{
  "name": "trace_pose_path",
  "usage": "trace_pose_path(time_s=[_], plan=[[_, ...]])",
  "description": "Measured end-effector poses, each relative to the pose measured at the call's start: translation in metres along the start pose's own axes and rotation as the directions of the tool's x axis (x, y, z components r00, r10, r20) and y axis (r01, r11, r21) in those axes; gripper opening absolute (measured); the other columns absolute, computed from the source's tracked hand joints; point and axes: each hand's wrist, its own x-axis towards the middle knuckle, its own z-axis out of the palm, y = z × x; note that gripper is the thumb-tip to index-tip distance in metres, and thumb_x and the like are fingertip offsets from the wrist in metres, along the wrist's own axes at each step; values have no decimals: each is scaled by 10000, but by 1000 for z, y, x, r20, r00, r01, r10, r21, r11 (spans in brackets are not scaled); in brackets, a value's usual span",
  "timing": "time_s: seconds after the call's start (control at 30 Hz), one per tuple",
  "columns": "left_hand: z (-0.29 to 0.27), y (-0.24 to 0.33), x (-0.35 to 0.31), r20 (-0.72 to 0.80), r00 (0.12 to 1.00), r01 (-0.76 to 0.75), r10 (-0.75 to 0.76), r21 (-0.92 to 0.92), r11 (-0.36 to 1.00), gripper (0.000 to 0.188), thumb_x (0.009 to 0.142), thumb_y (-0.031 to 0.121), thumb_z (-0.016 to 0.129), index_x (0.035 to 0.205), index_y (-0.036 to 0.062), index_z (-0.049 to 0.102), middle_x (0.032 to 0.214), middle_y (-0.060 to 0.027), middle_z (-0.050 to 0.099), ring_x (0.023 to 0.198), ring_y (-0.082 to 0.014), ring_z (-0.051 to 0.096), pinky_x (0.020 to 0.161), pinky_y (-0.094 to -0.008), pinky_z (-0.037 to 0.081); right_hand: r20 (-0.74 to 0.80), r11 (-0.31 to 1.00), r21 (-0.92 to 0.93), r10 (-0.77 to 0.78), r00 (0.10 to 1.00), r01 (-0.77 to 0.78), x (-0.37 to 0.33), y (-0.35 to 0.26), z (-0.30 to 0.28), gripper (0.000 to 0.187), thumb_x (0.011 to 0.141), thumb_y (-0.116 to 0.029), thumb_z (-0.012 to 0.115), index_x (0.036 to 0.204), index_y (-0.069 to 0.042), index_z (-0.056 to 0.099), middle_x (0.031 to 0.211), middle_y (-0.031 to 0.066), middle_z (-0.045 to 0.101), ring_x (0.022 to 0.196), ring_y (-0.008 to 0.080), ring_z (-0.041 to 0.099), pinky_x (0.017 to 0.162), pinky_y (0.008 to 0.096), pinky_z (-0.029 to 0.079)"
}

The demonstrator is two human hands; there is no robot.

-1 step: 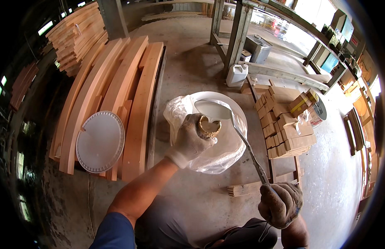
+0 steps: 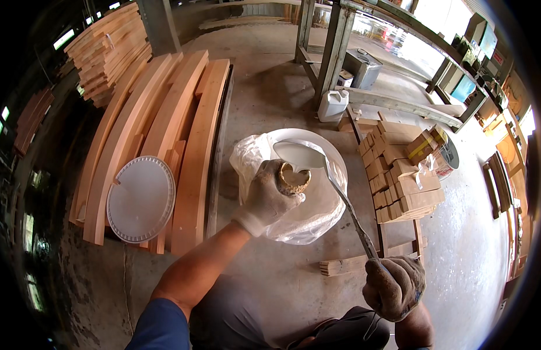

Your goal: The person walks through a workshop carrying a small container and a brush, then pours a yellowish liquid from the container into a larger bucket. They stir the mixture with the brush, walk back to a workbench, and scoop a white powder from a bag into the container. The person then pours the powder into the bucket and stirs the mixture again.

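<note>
My gloved left hand [image 2: 263, 195] is wrapped round a small cup [image 2: 292, 186] with a crusted yellowish outside. Something pale shows inside the cup. A long metal ladle [image 2: 353, 214] slants up from my gloved right hand [image 2: 394, 287], which grips the end of its handle. The ladle's bowl, holding a whitish substance, hangs just beyond the cup; I cannot tell whether the two touch. Below both stands a round white bucket [image 2: 336, 153], lined with a loose white plastic bag [image 2: 250, 156] that spills over its side.
Long timber beams [image 2: 192, 146] lie at left, with a round white lid [image 2: 141, 201] on them. At right are stacked wooden blocks [image 2: 419, 185] beside a tub [image 2: 447, 158]. A white jug [image 2: 333, 106] stands by a metal frame [image 2: 334, 55]. Wood strips [image 2: 346, 266] lie near my right hand.
</note>
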Motion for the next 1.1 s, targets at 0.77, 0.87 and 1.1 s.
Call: trace_pose_path(time_s=[0.77, 0.87, 1.1], plan=[[-1, -1, 0, 14, 1000, 9, -9, -25, 1000, 605, 669, 180, 939, 1169, 8, 646, 1117, -165, 692, 1051, -329, 701, 941, -438, 569, 13, 1000, 7, 22, 1000, -22, -1, -2, 1, 616, 781, 47, 705, 1389, 44, 607, 891, 107, 708, 652, 229, 704, 539, 361, 599], [-1, 1, -1, 16, 1000, 7, -7, -16, 1000, 604, 668, 177, 938, 1171, 12, 648, 1116, -165, 691, 1051, -338, 700, 942, -441, 568, 11, 1000, 1, 21, 1000, -21, -3, -2, 2, 618, 782, 45, 707, 1393, 45, 605, 895, 110, 709, 653, 231, 705, 538, 362, 597], [-1, 0, -1, 13, 1000, -6, 6, 11, 1000, 602, 665, 179, 936, 1171, 23, 650, 1120, -168, 689, 1054, -351, 696, 939, -452, 567, 14, 999, 8, 38, 999, -38, -4, -4, 2, 603, 793, 39, 708, 1389, 37, 611, 905, 113, 712, 659, 235, 708, 544, 363, 597]])
